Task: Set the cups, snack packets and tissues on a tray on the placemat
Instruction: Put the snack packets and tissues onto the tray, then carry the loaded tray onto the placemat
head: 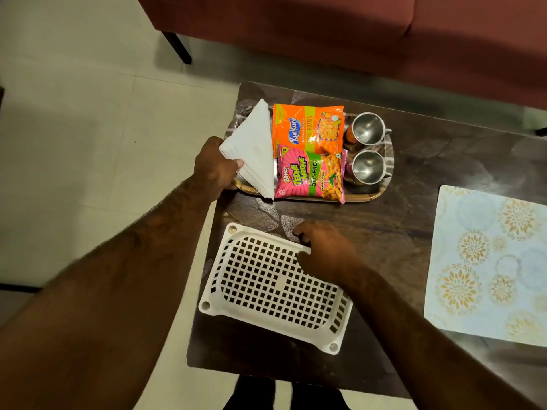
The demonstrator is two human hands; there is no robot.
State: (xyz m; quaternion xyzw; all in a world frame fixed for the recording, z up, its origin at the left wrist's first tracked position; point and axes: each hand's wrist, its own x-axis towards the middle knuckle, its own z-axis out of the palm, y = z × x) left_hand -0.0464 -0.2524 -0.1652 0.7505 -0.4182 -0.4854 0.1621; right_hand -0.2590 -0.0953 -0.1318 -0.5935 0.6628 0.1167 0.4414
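Note:
A wooden-rimmed tray [367,197] sits on the dark table. On it lie an orange Kurkure packet [307,128] and a pink Bingo packet [310,177], with two steel cups [368,128] [368,167] at its right end. My left hand [214,167] grips a folded stack of white tissues [254,149], which leans over the tray's left end. My right hand [325,251] rests on the far rim of a white perforated plastic basket [266,291] near the table's front. The pale floral placemat [488,261] lies at the table's right, bare.
The dark table [414,179] ends just left of the tray and basket, with tiled floor [88,143] beyond. A red sofa [355,31] stands behind the table. My legs show below the front edge.

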